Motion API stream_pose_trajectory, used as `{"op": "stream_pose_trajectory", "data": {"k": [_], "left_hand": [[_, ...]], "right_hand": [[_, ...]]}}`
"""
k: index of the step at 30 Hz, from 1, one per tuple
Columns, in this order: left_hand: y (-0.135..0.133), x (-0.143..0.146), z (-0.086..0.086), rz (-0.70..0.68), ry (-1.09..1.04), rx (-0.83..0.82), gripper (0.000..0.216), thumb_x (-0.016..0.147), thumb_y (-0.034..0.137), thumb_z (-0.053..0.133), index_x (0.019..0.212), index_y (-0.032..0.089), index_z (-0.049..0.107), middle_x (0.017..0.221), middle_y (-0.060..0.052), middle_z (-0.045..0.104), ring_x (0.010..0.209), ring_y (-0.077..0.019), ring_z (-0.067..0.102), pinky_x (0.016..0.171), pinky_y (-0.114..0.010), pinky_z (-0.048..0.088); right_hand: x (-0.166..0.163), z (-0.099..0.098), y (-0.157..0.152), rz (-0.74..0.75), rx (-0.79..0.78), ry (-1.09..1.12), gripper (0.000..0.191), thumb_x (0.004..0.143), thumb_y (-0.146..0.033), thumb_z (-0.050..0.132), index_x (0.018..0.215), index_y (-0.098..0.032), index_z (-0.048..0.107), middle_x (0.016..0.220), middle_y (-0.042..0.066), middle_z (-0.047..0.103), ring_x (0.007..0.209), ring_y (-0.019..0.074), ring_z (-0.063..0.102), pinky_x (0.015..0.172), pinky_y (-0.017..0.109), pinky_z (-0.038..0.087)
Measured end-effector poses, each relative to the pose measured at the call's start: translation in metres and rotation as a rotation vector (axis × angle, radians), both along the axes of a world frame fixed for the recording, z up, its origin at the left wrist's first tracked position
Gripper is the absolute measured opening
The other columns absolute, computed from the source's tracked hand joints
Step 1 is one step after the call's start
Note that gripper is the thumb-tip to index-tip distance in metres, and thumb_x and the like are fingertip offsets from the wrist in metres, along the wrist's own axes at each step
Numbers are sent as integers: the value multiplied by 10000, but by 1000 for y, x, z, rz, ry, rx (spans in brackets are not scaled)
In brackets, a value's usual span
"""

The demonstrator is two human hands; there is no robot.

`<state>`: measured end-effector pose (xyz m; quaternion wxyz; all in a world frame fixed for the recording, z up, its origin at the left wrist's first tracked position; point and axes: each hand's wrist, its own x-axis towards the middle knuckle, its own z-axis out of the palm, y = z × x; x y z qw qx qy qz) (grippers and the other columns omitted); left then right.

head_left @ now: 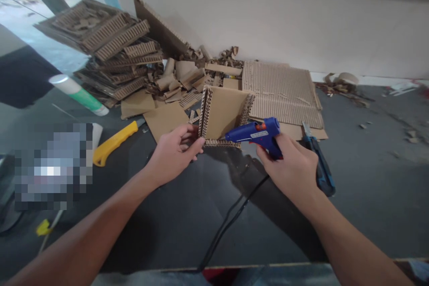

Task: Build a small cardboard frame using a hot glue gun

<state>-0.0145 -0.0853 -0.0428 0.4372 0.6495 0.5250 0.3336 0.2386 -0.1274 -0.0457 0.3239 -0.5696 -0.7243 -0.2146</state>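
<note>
My right hand [290,161] is wrapped round the handle of a blue hot glue gun [251,134]. The gun's nozzle points left, at the near inside edge of a small cardboard box [224,111]. Corrugated strips edge the box along its sides and near edge; its inner face is smooth brown. My left hand [179,145] grips the box's near left corner, thumb in front and fingers partly hidden. From the gun a black cord [231,221] runs down to the table's front edge. Whether glue is coming out is too small to tell.
Left lies a yellow cutter [117,143]; right, a blue utility knife [318,161]. Cardboard pieces [124,49] are stacked at back left, with scraps [181,76] beside them. A corrugated sheet [281,91] lies behind the gun. A white-green tube [80,95] stands left, near a blurred-out object [53,165].
</note>
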Motion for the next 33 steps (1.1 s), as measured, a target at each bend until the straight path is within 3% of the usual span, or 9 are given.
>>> {"op": "stream_pose_trajectory", "data": {"k": [33], "left_hand": [[2, -4, -1, 20, 23, 69, 343, 870, 434, 629, 1089, 173, 585, 870, -59, 699, 737, -179, 688, 593, -262, 591]], "right_hand": [[3, 2, 0, -46, -10, 18, 142, 874, -296, 571, 923, -185, 645, 639, 7, 632, 536, 136, 597, 501, 231, 396]]}}
